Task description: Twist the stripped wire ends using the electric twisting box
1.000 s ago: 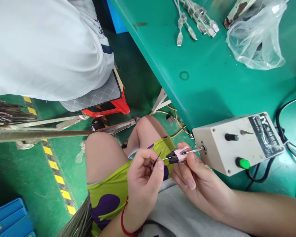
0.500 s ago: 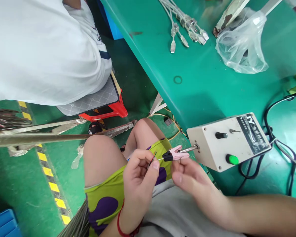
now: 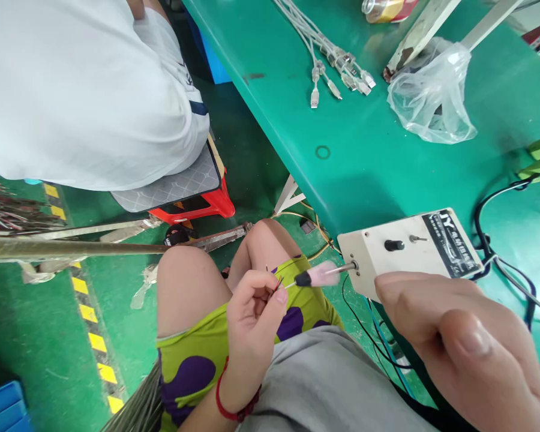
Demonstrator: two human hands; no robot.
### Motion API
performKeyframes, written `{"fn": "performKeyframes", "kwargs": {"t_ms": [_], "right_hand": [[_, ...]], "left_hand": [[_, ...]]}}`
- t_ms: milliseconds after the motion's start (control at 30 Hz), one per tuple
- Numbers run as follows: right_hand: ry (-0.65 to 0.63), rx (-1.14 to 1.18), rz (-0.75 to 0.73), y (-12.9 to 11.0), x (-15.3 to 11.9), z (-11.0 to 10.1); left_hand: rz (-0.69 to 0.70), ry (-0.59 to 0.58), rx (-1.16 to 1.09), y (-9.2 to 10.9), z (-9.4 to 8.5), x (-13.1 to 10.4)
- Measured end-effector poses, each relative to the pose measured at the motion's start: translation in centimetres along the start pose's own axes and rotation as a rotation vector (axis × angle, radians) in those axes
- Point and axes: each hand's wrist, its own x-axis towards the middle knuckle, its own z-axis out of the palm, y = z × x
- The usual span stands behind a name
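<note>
"Pink and black, that clip [image 3: 320,275] is the blurry bit, right?"

"Yes. It sits at the end of the metal shaft [image 3: 346,267] coming out of the pale box [image 3: 378,255], with its black tips pointing at the left hand [image 3: 252,315]."

"And what does that hand have?"

"It's closed, thumb and forefinger pinching thin wires [image 3: 279,284]. Red and dark ends stick up above the fingertips, and a pale strand runs across to the clip."

"What about the right hand [image 3: 463,342]?"

"Close to the camera, in front of the box's near side, well apart from the clip. The thumb lies uppermost, and I see nothing in its grasp. The palm is hidden, so I can't tell how far it's closed, or whether it touches the box."

"Anything on top of the box?"

"A black knob [image 3: 394,245], a small toggle switch [image 3: 417,239] and a dark label [image 3: 452,243] with white lettering."

"The rest of the tabletop [image 3: 364,138]?"

"Green. Clear-sheathed cables [image 3: 337,57] with metal plugs lie toward the far side, a crumpled plastic bag [image 3: 434,99] is to the right of them, and a dark ring mark [image 3: 323,152] shows nearer the edge."

"Who's beside them?"

"A person in a white shirt [image 3: 90,96], seated on a red stool [image 3: 216,201] with a grey cover."
</note>
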Motion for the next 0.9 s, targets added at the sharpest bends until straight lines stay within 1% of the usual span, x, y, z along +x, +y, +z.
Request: {"fn": "performKeyframes", "kwargs": {"t_ms": [33, 100, 167, 233, 300, 333, 367, 400, 433, 467, 500, 533, 567, 633, 700, 767, 800, 900], "right_hand": [[-0.043, -0.043, -0.052, 0.1, 0.1, 0.1], [-0.086, -0.148, -0.162, 0.2, 0.0, 0.2], [-0.066, -0.19, -0.19, 0.4, -0.6, 0.4], [0.033, -0.181, -0.185, 0.6, -1.6, 0.9], [0.195, -0.127, -0.168, 0.8, -2.8, 1.6], [0.243, -0.086, -0.174, 1.0, -3.4, 2.0], [0.231, -0.039, -0.183, 1.2, -3.8, 2.3], [0.135, 0.008, -0.192, 1.5, -4.1, 2.6], [-0.01, 0.048, -0.185, 1.8, -4.2, 2.8], [-0.142, 0.086, -0.155, 2.3, -4.2, 3.1], [-0.238, 0.128, -0.081, 2.9, -4.0, 3.3], [-0.278, 0.182, 0.028, 3.5, -3.8, 3.7], [-0.257, 0.251, 0.163, 4.2, -3.6, 4.1], [-0.173, 0.439, 0.434, 5.5, -3.1, 5.0], [-0.119, 0.623, 0.641, 6.6, -2.6, 5.8], [-0.059, 0.727, 0.744, 7.2, -2.1, 6.2], [-0.024, 0.754, 0.759, 7.3, -1.9, 6.3], [0.102, 0.821, 0.724, 7.3, -1.1, 6.0]], "left_hand": [[-0.01, 0.002, -0.001, -0.1, 0.0, 0.0], [-0.031, 0.011, -0.01, -0.1, 0.1, 0.0], [-0.044, 0.029, -0.03, -0.1, 0.2, 0.0], [-0.024, 0.075, -0.099, 0.1, 0.3, 0.0], [0.03, 0.14, -0.21, 0.2, 0.3, 0.0], [0.065, 0.169, -0.257, 0.3, 0.2, 0.0], [0.101, 0.188, -0.281, 0.3, 0.2, -0.2], [0.133, 0.199, -0.276, 0.2, 0.1, -0.4], [0.156, 0.2, -0.243, 0.2, 0.0, -0.6], [0.176, 0.195, -0.194, 0.1, 0.0, -0.8], [0.191, 0.187, -0.137, -0.1, -0.1, -1.1], [0.201, 0.175, -0.082, -0.2, -0.1, -1.4], [0.208, 0.162, -0.033, -0.4, -0.2, -1.6], [0.231, 0.133, 0.041, -0.6, -0.2, -1.8], [0.261, 0.12, 0.081, -0.7, -0.1, -1.7], [0.293, 0.117, 0.084, -0.6, 0.1, -1.4], [0.301, 0.115, 0.078, -0.5, 0.2, -1.3], [0.292, 0.098, 0.061, -0.3, 0.4, -0.8]]}}
